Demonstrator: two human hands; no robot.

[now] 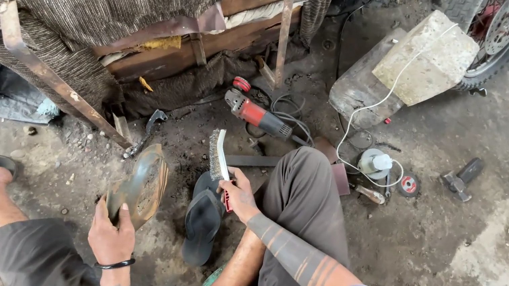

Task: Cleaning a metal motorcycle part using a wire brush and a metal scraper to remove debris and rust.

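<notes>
My left hand (111, 233) grips a curved, rusty metal piece (141, 184) by its lower edge and holds it upright over the dirt floor. My right hand (238, 195) holds a wire brush (219, 155) by its red handle, bristles facing left, a short way to the right of the metal piece and apart from it. A black flip-flop (202, 222) lies on the ground between my two hands, under the brush.
A red angle grinder (254, 114) with its cable lies ahead of me. An overturned upholstered seat frame (85, 7) fills the upper left. A stone block (426, 57), a motorcycle wheel (497, 35), a hammer (460, 177) and a tape roll (408, 185) sit to the right.
</notes>
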